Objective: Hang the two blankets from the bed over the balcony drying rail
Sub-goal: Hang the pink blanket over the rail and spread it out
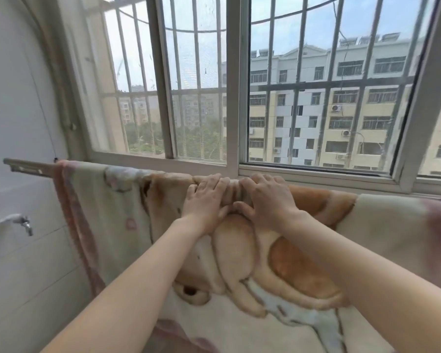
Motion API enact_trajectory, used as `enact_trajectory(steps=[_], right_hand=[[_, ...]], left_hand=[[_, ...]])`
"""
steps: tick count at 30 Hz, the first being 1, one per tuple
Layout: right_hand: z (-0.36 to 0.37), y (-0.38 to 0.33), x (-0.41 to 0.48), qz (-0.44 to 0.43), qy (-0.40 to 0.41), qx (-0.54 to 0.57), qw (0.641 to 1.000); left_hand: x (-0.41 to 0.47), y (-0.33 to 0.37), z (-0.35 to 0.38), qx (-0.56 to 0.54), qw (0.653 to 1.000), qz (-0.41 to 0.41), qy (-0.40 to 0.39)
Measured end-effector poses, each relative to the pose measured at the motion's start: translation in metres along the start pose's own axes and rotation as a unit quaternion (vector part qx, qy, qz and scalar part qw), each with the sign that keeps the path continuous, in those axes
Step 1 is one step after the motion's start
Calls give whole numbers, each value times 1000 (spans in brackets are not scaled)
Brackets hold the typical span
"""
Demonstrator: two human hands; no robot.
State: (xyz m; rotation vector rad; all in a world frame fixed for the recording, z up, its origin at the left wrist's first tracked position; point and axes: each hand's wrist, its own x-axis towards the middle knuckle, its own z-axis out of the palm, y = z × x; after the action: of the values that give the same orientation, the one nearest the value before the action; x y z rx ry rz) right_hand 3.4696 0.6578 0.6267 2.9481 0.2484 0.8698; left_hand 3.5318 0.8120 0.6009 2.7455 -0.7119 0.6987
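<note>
Gripping blanket [239, 263] | left hand [206, 200], right hand [265, 200] curled on it | lies along rail [26, 165]

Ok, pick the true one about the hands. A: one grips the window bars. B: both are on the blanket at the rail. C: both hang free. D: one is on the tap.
B: the left hand and right hand sit side by side, fingers curled over the blanket where it folds over the rail.
</note>
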Motion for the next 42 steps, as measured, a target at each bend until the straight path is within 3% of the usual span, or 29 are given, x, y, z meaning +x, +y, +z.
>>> enact_trajectory(steps=[17, 23, 28, 33, 42], right_hand=[[53, -118, 112, -69, -28, 53, 996], [68, -137, 138, -62, -42, 50, 996], [78, -163, 165, -42, -48, 60, 996], [88, -182, 185, -23, -54, 47, 997], [114, -243, 233, 3, -42, 42, 998]], left_hand=[[30, -169, -11, 61, 994, -67, -60], [44, -214, -9, 62, 994, -71, -59], [56, -253, -13, 18, 999, -12, -39], [64, -282, -22, 68, 995, 9, -78], [86, -370, -29, 111, 988, -47, -92]])
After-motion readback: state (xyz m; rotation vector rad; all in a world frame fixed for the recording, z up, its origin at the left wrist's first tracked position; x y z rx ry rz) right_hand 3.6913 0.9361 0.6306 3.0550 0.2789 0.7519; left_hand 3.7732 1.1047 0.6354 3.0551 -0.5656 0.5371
